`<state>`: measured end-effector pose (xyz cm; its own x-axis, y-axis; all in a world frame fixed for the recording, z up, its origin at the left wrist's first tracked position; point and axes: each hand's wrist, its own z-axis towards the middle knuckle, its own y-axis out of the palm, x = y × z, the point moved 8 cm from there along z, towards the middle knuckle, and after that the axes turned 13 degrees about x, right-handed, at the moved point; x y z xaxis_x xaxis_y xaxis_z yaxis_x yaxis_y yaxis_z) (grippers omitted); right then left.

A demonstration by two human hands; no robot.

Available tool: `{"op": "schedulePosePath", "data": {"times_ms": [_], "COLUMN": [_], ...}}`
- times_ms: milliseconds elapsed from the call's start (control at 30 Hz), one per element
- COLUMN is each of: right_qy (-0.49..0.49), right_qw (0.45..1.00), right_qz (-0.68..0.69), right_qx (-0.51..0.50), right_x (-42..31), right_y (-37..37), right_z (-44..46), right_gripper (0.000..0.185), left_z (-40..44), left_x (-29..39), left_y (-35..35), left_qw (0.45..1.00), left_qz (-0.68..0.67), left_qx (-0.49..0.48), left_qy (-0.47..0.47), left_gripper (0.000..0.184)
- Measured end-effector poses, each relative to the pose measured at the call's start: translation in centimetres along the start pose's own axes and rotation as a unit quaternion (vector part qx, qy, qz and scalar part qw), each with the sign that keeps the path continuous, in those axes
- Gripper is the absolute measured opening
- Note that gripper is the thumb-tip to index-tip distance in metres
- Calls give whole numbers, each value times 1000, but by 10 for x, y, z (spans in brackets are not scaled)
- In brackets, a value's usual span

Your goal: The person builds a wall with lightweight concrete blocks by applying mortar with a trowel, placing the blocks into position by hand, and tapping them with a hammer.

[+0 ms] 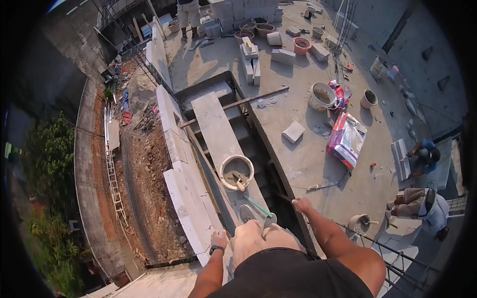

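Note:
My left hand (218,239), wearing a dark wristwatch, is beside the white block wall (191,211); its fingers look slightly apart and hold nothing visible. My right hand (301,204) is by the edge of the floor opening, fingers curled in with nothing seen in them. Whether either hand touches those surfaces I cannot tell. Ahead of my feet, a round bucket (223,174) of grey mortar sits on a long plank (217,121). A trowel (240,186) lies in the bucket, handle toward me. Near my shoe (246,213) is a thin green stick (257,204).
The plank spans a deep stair opening (271,164), with a wooden bar (238,105) across it. Cement bags (343,141), a bucket (322,97) and loose blocks (293,132) lie to the right. Two people work at right; another person (189,15) stands far back. Rebar (392,253) juts near my right arm.

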<state>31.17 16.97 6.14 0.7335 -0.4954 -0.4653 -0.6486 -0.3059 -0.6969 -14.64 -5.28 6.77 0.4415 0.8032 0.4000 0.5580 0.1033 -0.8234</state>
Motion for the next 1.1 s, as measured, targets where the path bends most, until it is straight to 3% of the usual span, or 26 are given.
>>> {"op": "schedulePosePath", "data": {"times_ms": [167, 300, 467, 533, 567, 733, 867, 933, 967, 1000, 1033, 1100], "right_qy": [-15, -24, -21, 68, 68, 183, 211, 233, 62, -165, -349, -101], "right_qw": [999, 996, 997, 997, 997, 973, 966, 965, 993, 957, 881, 987], "right_qz": [42, 73, 47, 36, 35, 139, 148, 119, -15, -205, -311, -117], "right_qx": [22, 43, 65, 28, 27, -1, -2, -12, -97, -120, -80, -54], "right_x": [-40, -63, -28, -3, 2, 47, 65, 82, 94, 108, 124, 123], "right_y": [-3, -25, -38, -49, -57, -89, -124, -141, -138, -134, -135, -204], "right_z": [26, 22, 39, 41, 44, 76, 133, 177, 224, 267, 304, 357], "right_gripper": [38, 40, 40, 36, 36, 31, 29, 28, 30, 32, 35, 35], "left_z": [81, 151, 180, 179, 177, 158, 152, 157, 161, 170, 175, 176], "left_x": [-6, 24, 101, 118, 125, 148, 175, 189, 197, 213, 226, 275], "left_y": [-51, -72, -76, -54, -39, 31, 57, 80, 92, 104, 112, 124], "left_qw": [998, 999, 996, 994, 992, 995, 1000, 983, 971, 956, 948, 946], "left_qz": [15, 38, -54, -84, -114, -71, -18, -144, -188, -236, -252, -245], "left_qx": [8, 36, 68, 53, 38, -55, -17, -23, -24, -24, 1, 25], "left_qy": [-67, -3, 38, 39, 39, 30, 6, -110, -142, -171, -193, -209], "left_gripper": [47, 49, 44, 41, 38, 36, 28, 18, 18, 18, 28, 33]}}
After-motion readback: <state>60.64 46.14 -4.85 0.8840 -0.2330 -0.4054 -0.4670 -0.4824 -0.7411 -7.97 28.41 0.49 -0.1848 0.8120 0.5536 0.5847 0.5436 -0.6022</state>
